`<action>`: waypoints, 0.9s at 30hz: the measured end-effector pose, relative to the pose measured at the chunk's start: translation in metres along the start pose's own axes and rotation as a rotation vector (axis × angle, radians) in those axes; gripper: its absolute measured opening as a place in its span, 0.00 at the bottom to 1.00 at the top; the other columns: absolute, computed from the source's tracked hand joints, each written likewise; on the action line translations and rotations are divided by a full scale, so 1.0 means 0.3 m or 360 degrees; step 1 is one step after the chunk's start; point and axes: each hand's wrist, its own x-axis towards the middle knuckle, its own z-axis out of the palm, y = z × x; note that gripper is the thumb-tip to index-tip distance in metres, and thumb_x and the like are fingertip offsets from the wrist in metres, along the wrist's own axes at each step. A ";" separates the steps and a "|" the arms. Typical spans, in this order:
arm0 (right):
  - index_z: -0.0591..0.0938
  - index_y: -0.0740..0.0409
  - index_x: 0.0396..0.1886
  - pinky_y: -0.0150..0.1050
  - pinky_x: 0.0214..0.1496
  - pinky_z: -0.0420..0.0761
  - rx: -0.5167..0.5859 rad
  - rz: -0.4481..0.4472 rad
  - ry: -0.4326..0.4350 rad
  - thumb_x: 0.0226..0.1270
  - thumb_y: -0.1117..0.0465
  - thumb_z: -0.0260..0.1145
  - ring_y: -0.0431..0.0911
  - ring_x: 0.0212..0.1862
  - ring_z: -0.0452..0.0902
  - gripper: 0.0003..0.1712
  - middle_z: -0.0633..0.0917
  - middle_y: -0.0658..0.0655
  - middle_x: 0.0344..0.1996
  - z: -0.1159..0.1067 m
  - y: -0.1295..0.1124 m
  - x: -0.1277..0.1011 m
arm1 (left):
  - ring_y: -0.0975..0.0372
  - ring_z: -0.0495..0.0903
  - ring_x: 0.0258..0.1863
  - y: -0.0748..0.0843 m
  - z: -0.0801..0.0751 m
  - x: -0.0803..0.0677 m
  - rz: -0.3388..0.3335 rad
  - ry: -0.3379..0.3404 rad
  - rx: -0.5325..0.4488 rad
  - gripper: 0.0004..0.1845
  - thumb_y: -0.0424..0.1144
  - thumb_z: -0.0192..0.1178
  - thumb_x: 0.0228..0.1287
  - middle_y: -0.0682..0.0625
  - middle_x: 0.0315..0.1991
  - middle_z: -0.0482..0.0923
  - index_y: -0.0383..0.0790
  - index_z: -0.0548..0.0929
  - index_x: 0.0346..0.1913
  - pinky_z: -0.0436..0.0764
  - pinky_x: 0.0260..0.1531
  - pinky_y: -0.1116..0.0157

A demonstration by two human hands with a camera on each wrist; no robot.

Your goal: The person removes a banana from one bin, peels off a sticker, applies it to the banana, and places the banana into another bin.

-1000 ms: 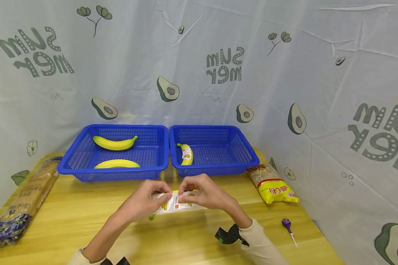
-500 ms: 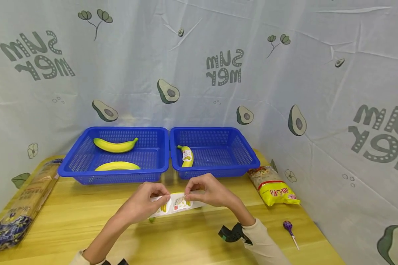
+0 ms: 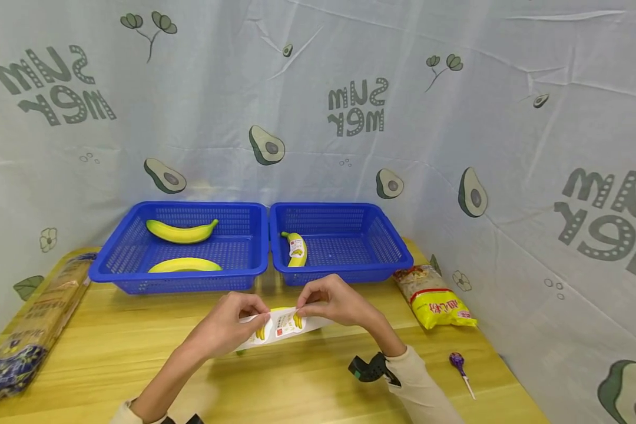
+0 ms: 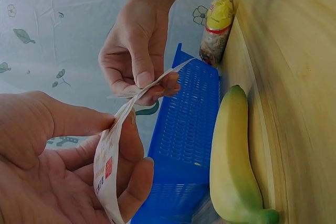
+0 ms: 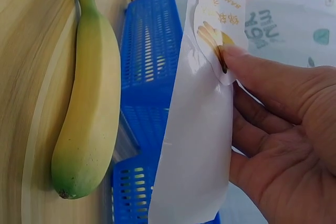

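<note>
- White paper strip of round-edged banana stickers spans both hands in the head view: we see the left hand pinching one part, the right hand pinching farther along. Beyond, a stickered yellow banana lies in the right blue plastic basket; the left blue plastic basket holds two without visible stickers.
- Left wrist: we find what the head view mostly hides, a green-tipped yellow banana on the wooden table, apart from the strip.
- Right wrist: we see one sticker under the thumb, jutting past its backing. Peeling seems in hand; next calls for a gentle pull.
</note>
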 end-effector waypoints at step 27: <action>0.87 0.62 0.38 0.35 0.45 0.88 -0.0188 0.0017 -0.0057 0.74 0.69 0.73 0.35 0.36 0.81 0.02 0.89 0.53 0.36 -0.029 0.025 -0.003 | 0.68 0.78 0.30 -0.028 0.038 0.009 0.0032 0.0134 0.0226 0.06 0.30 0.72 0.68 0.59 0.26 0.83 0.42 0.90 0.32 0.83 0.37 0.64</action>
